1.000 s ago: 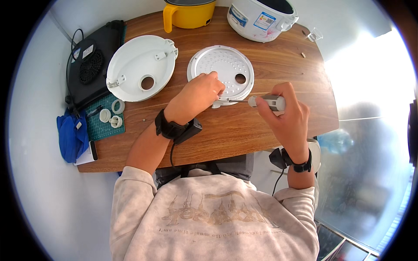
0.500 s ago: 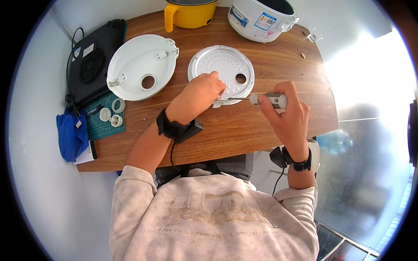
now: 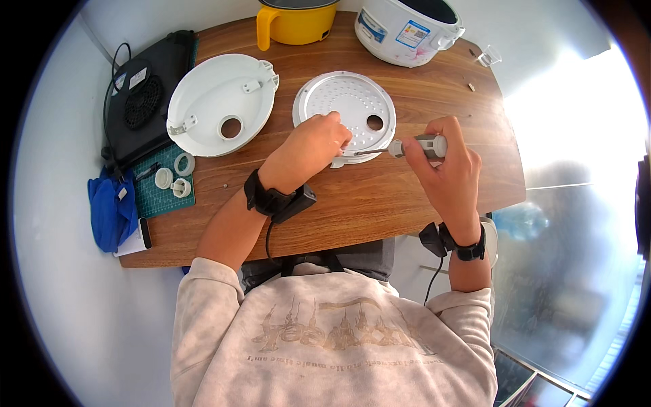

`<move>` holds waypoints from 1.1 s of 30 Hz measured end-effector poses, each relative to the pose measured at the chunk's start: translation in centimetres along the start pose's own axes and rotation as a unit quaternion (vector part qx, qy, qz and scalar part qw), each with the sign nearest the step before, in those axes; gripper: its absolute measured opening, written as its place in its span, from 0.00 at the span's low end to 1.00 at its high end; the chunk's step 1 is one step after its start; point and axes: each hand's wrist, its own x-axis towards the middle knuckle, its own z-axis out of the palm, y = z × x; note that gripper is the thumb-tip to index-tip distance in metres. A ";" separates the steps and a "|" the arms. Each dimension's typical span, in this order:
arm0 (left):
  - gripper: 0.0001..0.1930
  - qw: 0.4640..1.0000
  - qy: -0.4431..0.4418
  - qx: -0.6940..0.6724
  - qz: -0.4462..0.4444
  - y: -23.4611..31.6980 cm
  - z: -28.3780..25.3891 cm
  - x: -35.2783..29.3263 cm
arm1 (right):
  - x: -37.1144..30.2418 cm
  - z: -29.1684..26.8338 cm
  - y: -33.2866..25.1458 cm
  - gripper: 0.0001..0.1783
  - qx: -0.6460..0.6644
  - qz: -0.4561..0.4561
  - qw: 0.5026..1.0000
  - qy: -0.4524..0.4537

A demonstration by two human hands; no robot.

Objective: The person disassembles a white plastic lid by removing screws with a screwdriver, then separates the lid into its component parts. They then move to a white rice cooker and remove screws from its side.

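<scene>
From my remote station I see dimpled silvery metal on the round disc (image 3: 354,105), smooth white plastic on the oval cover (image 3: 210,95). The screwdriver handle (image 3: 432,144) looks plastic, the surface (image 3: 346,203) grained wood, the blue bundle (image 3: 112,214) creased cloth.

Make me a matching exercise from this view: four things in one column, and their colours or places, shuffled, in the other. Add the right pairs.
Things:
1. Screwdriver
2. Dimpled disc
3. Cloth
4. Pot with a side handle

Colours or places:
A. Blue
B. At the fingers of the left hand
C. Yellow
D. Gripped in the right hand

Right pairs: 1-D, 2-B, 3-A, 4-C.
</scene>
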 end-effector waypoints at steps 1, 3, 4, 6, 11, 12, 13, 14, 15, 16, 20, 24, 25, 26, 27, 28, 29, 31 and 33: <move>0.05 1.000 0.001 0.003 0.001 0.0 0.0 0.0 | 0.0 0.0 0.0 0.17 0.002 -0.001 1.000 0.002; 0.05 1.000 0.004 0.010 0.003 0.1 0.0 0.0 | 0.3 0.1 0.1 0.16 -0.009 0.010 1.000 -0.007; 0.05 1.000 0.008 0.007 0.008 0.0 0.1 0.0 | 0.3 0.1 0.1 0.16 -0.015 0.016 1.000 -0.011; 0.05 1.000 0.018 0.002 0.014 -0.3 0.3 -0.1 | 0.3 0.2 0.2 0.15 -0.031 0.004 0.999 0.006; 0.05 1.000 0.009 0.000 0.005 -0.2 0.2 0.0 | 0.6 -0.6 0.0 0.15 0.007 0.045 0.999 0.006; 0.05 1.000 0.010 0.001 0.005 -0.2 0.1 0.0 | 0.6 -0.5 0.0 0.15 0.005 0.042 0.999 0.004; 0.05 1.000 0.009 -0.001 0.005 -0.2 0.2 0.0 | 0.6 -0.5 0.1 0.15 0.002 0.039 0.999 0.003; 0.05 1.000 0.009 -0.002 0.004 -0.3 0.2 0.0 | 0.5 -0.4 0.0 0.15 -0.005 0.033 0.999 0.002; 0.05 1.000 0.009 -0.003 0.003 -0.3 0.2 0.0 | 0.5 -0.4 0.0 0.15 -0.013 0.028 1.000 0.001; 0.05 1.000 0.007 -0.004 0.003 -0.3 0.2 0.0 | 0.4 -0.4 0.0 0.15 -0.020 0.023 1.000 0.000; 0.05 1.000 0.007 -0.006 0.003 -0.2 0.2 0.0 | 0.4 -0.3 0.0 0.16 -0.018 0.016 1.000 -0.002; 0.05 1.000 0.001 -0.005 -0.003 -0.1 0.1 0.1 | 0.3 -0.1 0.1 0.16 -0.020 0.009 1.000 -0.001; 0.05 1.000 0.000 -0.003 -0.003 -0.1 0.1 0.1 | 0.3 0.0 0.1 0.16 -0.024 0.006 1.000 -0.002; 0.05 1.000 0.000 0.001 -0.004 0.0 0.0 0.1 | 0.3 0.0 0.0 0.16 -0.024 0.002 1.000 -0.006; 0.05 1.000 -0.001 0.004 -0.005 0.1 -0.1 0.1 | 0.3 -0.1 -0.3 0.16 -0.024 -0.001 1.000 -0.009; 0.05 1.000 0.001 0.003 -0.003 0.0 0.0 0.1 | 0.3 0.0 -0.5 0.16 -0.024 -0.005 1.000 -0.013; 0.05 1.000 0.003 0.001 -0.001 -0.2 0.2 0.1 | 0.2 0.0 -0.6 0.16 -0.035 -0.024 0.999 -0.019; 0.05 1.000 0.004 -0.003 0.001 -0.3 0.2 0.1 | -0.1 0.1 -0.9 0.15 -0.058 -0.063 0.996 -0.031; 0.05 1.000 0.002 -0.006 0.001 -0.2 0.2 0.1 | -0.2 0.4 -1.1 0.15 -0.078 -0.130 0.988 -0.020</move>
